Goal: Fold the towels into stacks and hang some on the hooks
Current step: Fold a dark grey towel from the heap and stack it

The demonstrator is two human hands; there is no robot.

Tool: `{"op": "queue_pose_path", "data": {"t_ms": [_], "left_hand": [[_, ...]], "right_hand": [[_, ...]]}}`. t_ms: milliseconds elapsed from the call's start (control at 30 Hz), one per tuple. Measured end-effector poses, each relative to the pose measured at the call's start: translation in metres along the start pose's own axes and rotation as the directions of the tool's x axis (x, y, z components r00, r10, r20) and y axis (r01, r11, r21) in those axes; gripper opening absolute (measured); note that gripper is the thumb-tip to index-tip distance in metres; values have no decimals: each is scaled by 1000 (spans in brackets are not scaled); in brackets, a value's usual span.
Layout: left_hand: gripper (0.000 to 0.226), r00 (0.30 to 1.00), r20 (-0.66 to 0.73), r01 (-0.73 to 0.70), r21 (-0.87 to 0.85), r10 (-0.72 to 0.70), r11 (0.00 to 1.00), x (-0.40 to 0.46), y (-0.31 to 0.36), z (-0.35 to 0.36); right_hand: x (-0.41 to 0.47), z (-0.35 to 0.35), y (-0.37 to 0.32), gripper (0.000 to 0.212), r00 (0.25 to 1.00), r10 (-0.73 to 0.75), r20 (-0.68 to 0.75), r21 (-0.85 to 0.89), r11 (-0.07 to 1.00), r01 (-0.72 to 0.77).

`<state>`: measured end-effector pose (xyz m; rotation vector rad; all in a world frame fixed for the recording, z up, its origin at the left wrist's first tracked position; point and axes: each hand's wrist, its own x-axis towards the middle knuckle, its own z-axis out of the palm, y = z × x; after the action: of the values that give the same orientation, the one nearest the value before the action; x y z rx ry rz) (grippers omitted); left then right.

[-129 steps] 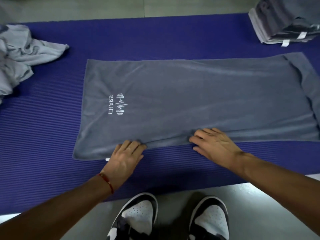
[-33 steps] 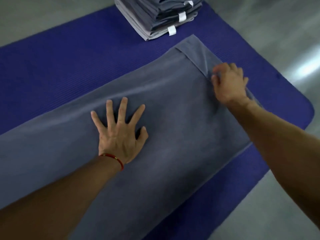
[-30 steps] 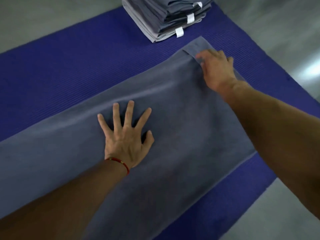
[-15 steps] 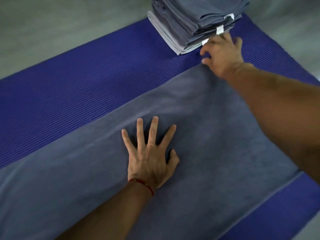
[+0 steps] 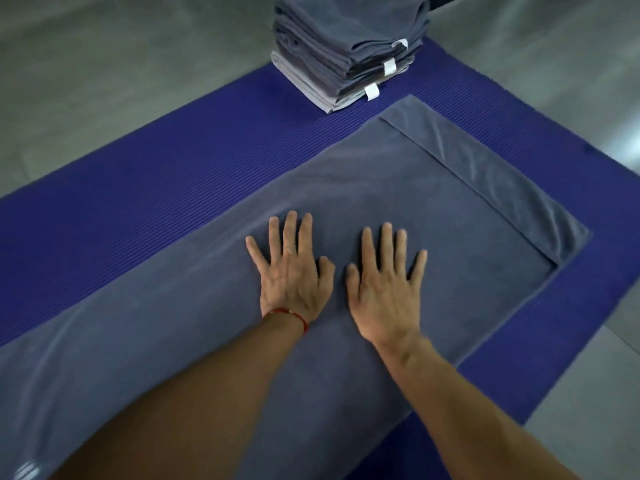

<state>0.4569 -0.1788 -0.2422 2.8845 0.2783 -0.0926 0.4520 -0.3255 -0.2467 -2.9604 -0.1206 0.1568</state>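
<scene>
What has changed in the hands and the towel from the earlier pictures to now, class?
The right hand has let go of the far corner near the folded stack, come back and now lies flat beside the left hand on the grey towel. The turned-over end strip now lies smooth. The left hand stays spread flat on the towel; the stack and blue mat are unmoved.

A long grey towel (image 5: 398, 188) lies spread flat on the blue mat (image 5: 145, 174), its far end turned over in a narrow band. Beyond it sits a neat stack of folded grey towels (image 5: 346, 50), white tags showing.
</scene>
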Motion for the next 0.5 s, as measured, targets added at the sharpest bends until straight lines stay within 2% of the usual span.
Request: {"op": "queue_pose_path", "data": {"t_ms": [100, 200, 367, 500], "left_hand": [[75, 1000, -11, -31, -164, 29, 986, -1, -8, -8], [70, 996, -2, -88, -177, 89, 980, -18, -41, -13], [59, 996, -22, 83, -1, -83, 997, -81, -167, -27], [55, 971, 1, 238, 65, -239, 969, -122, -267, -48]], "right_hand": [[-64, 11, -19, 68, 1000, 3, -13, 3, 1000, -3], [-123, 22, -46, 68, 999, -32, 3, 11, 999, 32], [-195, 32, -101, 69, 980, -178, 84, 36, 984, 176], [-237, 38, -148, 68, 929, -337, 155, 89, 941, 326]]}}
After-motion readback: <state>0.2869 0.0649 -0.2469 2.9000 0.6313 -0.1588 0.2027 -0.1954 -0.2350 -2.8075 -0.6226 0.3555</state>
